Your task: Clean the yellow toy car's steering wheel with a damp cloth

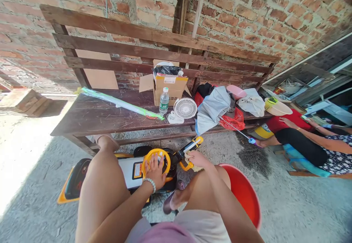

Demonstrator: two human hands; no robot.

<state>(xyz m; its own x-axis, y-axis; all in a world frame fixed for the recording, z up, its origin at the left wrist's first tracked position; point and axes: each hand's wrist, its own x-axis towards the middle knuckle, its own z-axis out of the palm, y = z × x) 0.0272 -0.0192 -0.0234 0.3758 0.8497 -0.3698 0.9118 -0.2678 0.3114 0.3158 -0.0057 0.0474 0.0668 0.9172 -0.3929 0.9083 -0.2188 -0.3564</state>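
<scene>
By the bench (79, 116), left hand (155, 171) splays on a stiff-looking wheel (168, 159), best grasped rimwise; right hand (198, 158) clutches what seems soft cloth (187, 156).

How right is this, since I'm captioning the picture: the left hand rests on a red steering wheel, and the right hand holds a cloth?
Not quite: the head view shows the wheel is yellow, not red. The left hand does rest on it, and the right hand holds a cloth.

The steering wheel (166, 158) is smooth plastic (the brick wall (236, 13), rough).
</scene>
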